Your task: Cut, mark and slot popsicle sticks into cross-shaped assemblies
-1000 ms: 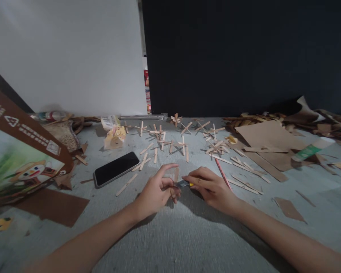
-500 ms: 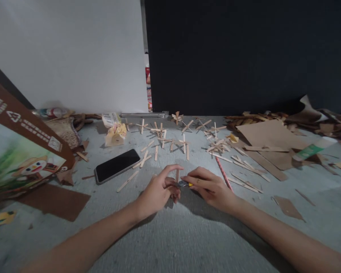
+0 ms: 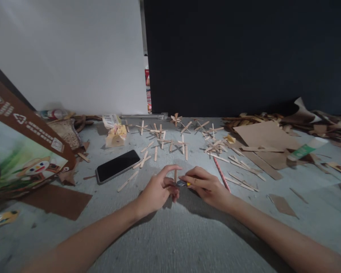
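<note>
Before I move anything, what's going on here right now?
A person's left hand holds a wooden craft stick, while the right hand grips what looks like a small yellow-handled knife, its blade close to the left fingers. Whether it touches the stick is unclear. Crossed craft sticks lie beyond the hands, a smartphone to the left, and a slim red rod beside the right hand.

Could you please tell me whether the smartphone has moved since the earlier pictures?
No; the smartphone keeps the same place beside the crossed craft sticks.
</note>
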Action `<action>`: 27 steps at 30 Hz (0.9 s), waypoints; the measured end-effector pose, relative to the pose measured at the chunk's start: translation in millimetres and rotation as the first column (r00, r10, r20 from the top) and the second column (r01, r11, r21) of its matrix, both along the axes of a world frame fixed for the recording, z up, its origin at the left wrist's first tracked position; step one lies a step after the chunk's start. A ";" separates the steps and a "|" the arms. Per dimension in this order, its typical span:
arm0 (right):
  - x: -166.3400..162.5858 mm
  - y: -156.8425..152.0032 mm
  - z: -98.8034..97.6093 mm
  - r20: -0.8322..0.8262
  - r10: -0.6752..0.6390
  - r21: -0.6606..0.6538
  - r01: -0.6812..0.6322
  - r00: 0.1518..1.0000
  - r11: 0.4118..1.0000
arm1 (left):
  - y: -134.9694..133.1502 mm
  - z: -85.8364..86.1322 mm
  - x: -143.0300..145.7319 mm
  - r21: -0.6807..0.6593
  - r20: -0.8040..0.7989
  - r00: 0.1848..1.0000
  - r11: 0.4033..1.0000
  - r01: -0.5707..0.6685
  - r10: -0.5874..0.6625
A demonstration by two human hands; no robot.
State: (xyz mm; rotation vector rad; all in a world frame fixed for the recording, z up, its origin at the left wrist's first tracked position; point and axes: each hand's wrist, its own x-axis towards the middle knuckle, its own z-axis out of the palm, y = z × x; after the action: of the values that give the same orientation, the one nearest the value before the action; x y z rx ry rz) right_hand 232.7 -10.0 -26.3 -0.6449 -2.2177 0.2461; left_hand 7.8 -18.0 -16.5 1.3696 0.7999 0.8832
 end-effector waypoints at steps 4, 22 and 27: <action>-0.4 -0.1 0.1 -0.003 0.000 -0.029 0.000 1.000 1.000 | -1.7 3.3 0.4 0.001 0.020 1.000 1.000 0.011 -0.011; -2.2 3.6 -1.2 -0.073 0.026 -0.080 -0.031 0.997 0.996 | -3.7 3.4 0.5 0.007 0.027 1.000 1.000 0.015 -0.015; -0.2 3.7 1.6 -0.092 0.060 -0.112 -0.070 0.994 0.991 | -10.2 8.9 0.8 -0.024 0.079 0.996 0.999 0.036 -0.034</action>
State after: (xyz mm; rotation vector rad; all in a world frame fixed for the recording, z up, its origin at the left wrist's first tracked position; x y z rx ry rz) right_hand 232.5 -6.3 -24.7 -0.6118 -2.1536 0.4303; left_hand 8.6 -28.3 -7.6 1.3146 0.7226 0.8908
